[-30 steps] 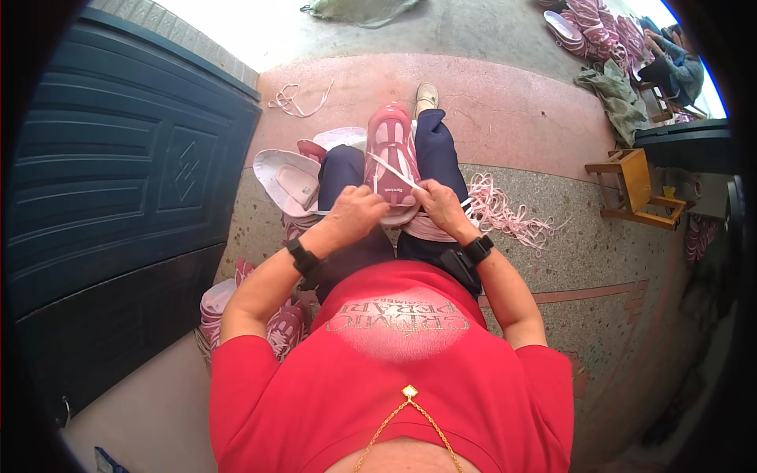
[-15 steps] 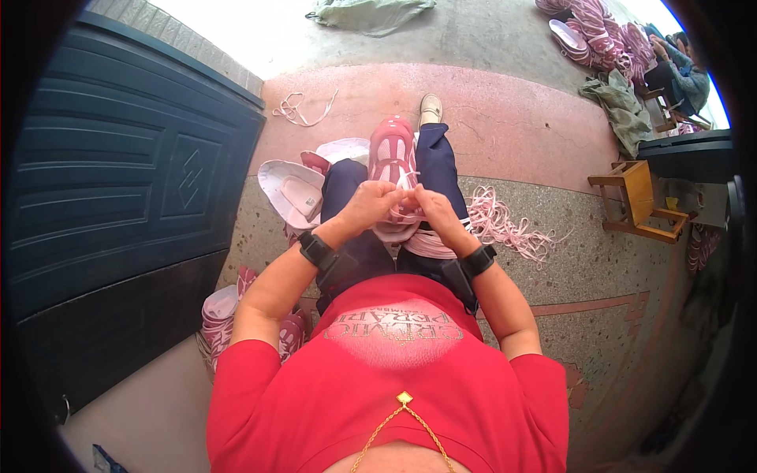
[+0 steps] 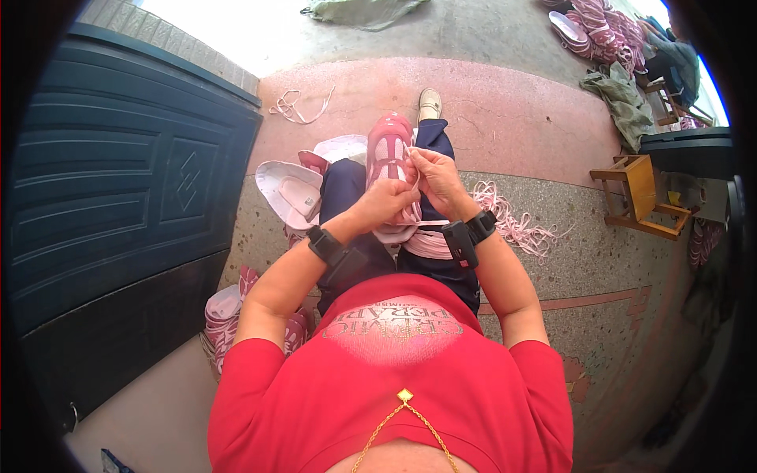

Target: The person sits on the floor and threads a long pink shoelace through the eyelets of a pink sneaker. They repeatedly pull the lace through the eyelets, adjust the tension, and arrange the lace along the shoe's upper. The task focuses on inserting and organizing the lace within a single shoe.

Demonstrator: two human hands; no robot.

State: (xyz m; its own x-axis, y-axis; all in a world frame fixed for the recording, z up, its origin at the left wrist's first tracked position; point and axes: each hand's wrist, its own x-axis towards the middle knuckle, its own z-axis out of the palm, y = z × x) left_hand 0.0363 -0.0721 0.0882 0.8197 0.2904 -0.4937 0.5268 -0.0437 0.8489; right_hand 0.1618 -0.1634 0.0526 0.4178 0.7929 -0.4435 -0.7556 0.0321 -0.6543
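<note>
A pink and white shoe upper [image 3: 388, 144] lies across my lap, its rounded toe pointing away from me. At its near end my left hand [image 3: 384, 202] is closed, fingers pressed on the upper and a pale pink shoelace [image 3: 419, 183]. Higher up, along the upper's right edge, my right hand [image 3: 438, 178] pinches the lace between thumb and fingertips. Part of the lacing is hidden under my fingers. A bundle of pale pink laces [image 3: 428, 246] rests on my right thigh below the hands.
More shoe uppers [image 3: 288, 193] lie left of my legs, and a stack [image 3: 225, 315] sits by my left elbow. Loose laces [image 3: 512, 223] are heaped at right; one lace [image 3: 296, 106] lies ahead. A wooden stool [image 3: 640, 197] stands right; a person [image 3: 678, 63] is beyond.
My right hand has moved up and away from my left, to the upper's right edge, drawing the lace along. My left hand has shifted slightly nearer to me.
</note>
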